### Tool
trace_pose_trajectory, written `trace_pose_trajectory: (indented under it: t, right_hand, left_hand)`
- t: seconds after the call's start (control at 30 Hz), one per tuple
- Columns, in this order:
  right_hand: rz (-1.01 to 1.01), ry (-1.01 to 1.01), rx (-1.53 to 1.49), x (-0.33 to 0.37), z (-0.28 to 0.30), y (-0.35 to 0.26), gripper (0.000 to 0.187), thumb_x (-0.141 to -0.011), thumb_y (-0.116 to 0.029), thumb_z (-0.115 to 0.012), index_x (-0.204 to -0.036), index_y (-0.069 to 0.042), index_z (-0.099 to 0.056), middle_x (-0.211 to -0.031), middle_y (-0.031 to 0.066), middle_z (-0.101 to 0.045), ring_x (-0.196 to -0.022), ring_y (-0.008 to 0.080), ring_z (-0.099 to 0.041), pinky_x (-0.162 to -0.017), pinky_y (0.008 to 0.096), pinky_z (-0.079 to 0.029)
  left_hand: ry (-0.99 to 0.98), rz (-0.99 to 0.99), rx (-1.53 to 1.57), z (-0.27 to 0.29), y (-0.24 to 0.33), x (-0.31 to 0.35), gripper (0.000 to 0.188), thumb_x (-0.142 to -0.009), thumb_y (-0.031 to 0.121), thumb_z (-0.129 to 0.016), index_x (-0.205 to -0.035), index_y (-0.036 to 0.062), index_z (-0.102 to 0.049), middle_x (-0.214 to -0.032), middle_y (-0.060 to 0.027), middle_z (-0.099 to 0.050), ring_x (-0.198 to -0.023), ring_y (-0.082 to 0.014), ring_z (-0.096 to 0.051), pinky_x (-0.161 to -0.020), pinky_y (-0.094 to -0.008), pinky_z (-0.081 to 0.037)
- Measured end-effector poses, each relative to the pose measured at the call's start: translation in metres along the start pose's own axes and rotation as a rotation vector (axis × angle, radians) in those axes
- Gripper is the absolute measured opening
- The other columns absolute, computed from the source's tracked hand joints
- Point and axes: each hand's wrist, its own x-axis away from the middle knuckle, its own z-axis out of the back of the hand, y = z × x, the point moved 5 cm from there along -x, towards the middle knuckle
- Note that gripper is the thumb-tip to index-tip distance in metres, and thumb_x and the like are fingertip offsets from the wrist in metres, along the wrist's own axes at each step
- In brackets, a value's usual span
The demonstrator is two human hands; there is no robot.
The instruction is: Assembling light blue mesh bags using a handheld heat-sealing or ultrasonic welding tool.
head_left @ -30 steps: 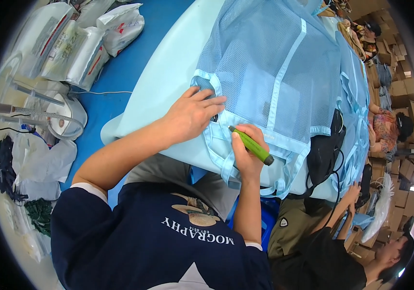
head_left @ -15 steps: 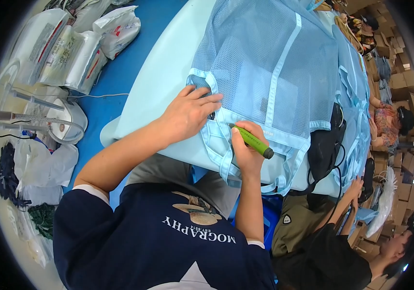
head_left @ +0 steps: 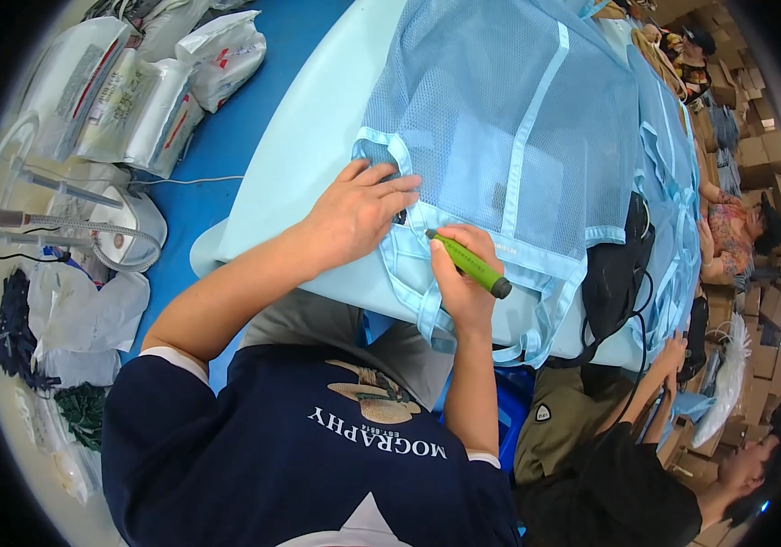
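Light-blue strapped mesh fabric (head_left: 463, 100) lay across the pale-blue, curved-edged surface (head_left: 313, 146); at the fabric's near hem, the left hand (head_left: 354, 214) rested with fingers slightly spread and the right hand (head_left: 460, 294) pinched a green cylindrical marker (head_left: 472, 265). White plastic packages (head_left: 155, 118) lay left of the fabric, brown cardboard boxes (head_left: 755, 169) right.

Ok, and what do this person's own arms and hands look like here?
The left hand and right hand are gloveless, with no watch or bracelet visible at either wrist. The forearms are bare below dark navy short sleeves, each with a white edge at the opening.
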Motion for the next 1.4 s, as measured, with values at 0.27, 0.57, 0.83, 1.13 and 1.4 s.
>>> trace_pose_trajectory:
  t: [0.27,0.57,0.83,1.13,1.4]
  right_hand:
    - [-0.046,0.047,-0.018,0.003,0.006,0.007,0.017,-0.073,0.000,-0.071,-0.089,-0.002,-0.067,-0.088,0.0112,-0.066,-0.086,0.0249,-0.062,-0.077,0.0338,-0.050]
    - [-0.098,0.030,-0.030,0.004,0.003,0.011,0.016,-0.074,-0.001,-0.071,-0.090,-0.002,-0.068,-0.092,0.0109,-0.065,-0.084,0.0212,-0.062,-0.075,0.0306,-0.050]
    - [-0.125,0.048,-0.061,0.002,0.003,0.011,0.016,-0.075,-0.001,-0.071,-0.091,-0.002,-0.068,-0.094,0.0107,-0.064,-0.084,0.0180,-0.062,-0.072,0.0281,-0.049]
    - [-0.134,-0.064,-0.090,0.008,-0.001,0.011,0.022,-0.071,-0.006,-0.075,-0.093,-0.007,-0.070,-0.104,0.0128,-0.061,-0.099,0.0235,-0.057,-0.083,0.0337,-0.047]
    - [-0.127,-0.082,-0.028,0.004,-0.004,0.006,0.021,-0.071,-0.005,-0.075,-0.091,-0.007,-0.071,-0.102,0.0130,-0.061,-0.096,0.0236,-0.057,-0.081,0.0335,-0.047]
  left_hand:
    - [-0.007,-0.018,-0.025,0.001,0.003,-0.001,0.036,-0.073,0.002,-0.063,-0.109,0.0040,-0.065,-0.128,-0.0052,-0.059,-0.118,-0.0279,-0.051,-0.100,-0.0448,-0.038]
    - [-0.013,-0.014,-0.018,0.001,0.001,0.001,0.037,-0.073,0.002,-0.064,-0.110,0.0044,-0.065,-0.129,-0.0051,-0.058,-0.119,-0.0277,-0.050,-0.101,-0.0434,-0.037]
    - [-0.057,0.011,0.014,0.001,0.000,-0.002,0.039,-0.077,0.000,-0.062,-0.116,0.0069,-0.061,-0.135,-0.0030,-0.054,-0.121,-0.0303,-0.049,-0.104,-0.0470,-0.034]
    - [-0.001,0.012,0.027,0.001,0.000,0.000,0.027,-0.082,0.009,-0.064,-0.109,0.0053,-0.064,-0.128,-0.0043,-0.059,-0.117,-0.0293,-0.051,-0.100,-0.0449,-0.037]
    - [0.098,-0.010,0.072,0.004,-0.003,-0.010,0.018,-0.078,0.022,-0.071,-0.087,0.0060,-0.070,-0.112,-0.0017,-0.066,-0.102,-0.0201,-0.055,-0.085,-0.0345,-0.040]
